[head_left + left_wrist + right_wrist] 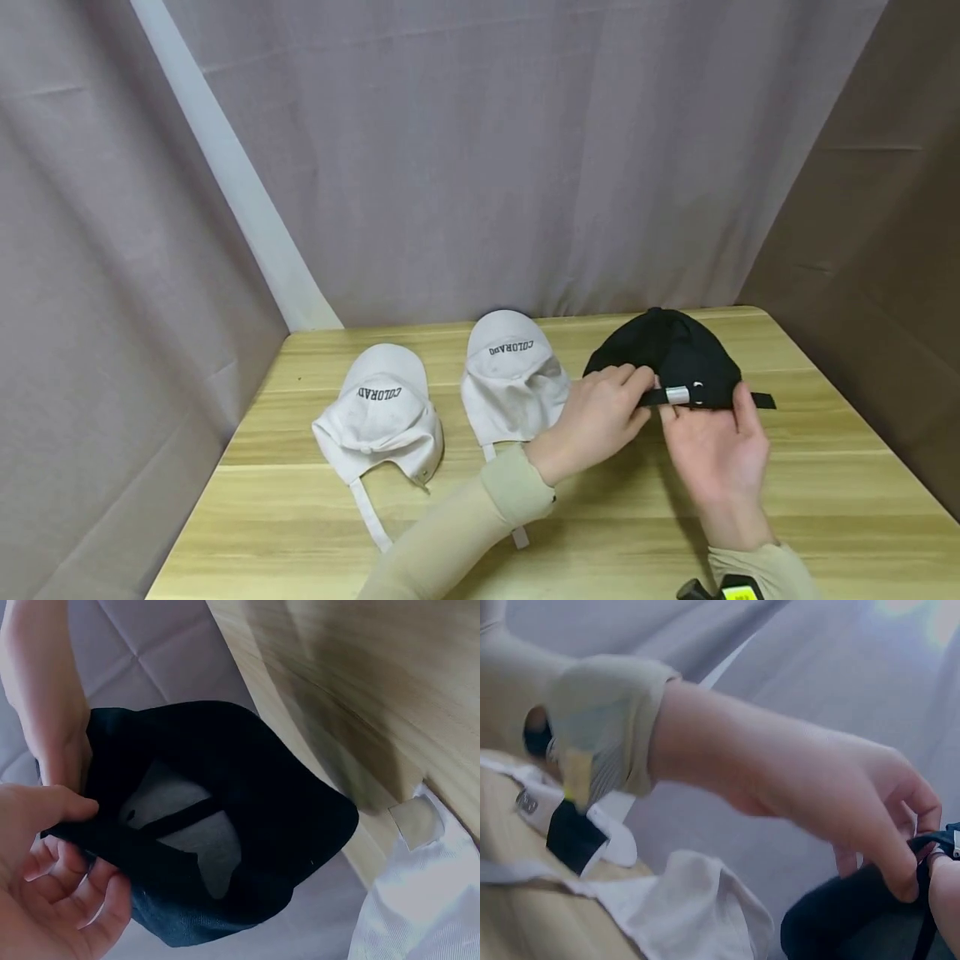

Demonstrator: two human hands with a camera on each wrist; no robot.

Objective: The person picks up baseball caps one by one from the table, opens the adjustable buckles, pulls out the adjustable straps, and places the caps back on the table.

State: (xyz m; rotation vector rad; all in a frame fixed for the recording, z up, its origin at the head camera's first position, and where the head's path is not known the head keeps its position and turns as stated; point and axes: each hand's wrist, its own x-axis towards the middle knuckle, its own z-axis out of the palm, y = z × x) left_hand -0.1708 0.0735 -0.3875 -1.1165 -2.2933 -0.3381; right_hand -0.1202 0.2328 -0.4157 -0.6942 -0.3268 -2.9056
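Note:
A black baseball cap (667,346) is held up at the right side of the table, its back toward me. My left hand (596,417) pinches the cap's back strap (655,397) beside a silver buckle (677,395). On the other side, my right hand (716,450) grips the lower edge with the palm turned up, the thumb outside and the fingertips hidden behind the strap. The strap's loose end (763,401) sticks out past the right thumb. In the left wrist view the cap's hollow inside (180,817) shows, with a dark seam band across a grey panel.
Two white caps lettered COLORADO lie on the wooden table (300,517): one at left (382,417), the other in the middle (510,383), near my left forearm. Their straps trail toward me. Grey curtains (510,167) hang behind the table; a brown one (870,275) hangs at right.

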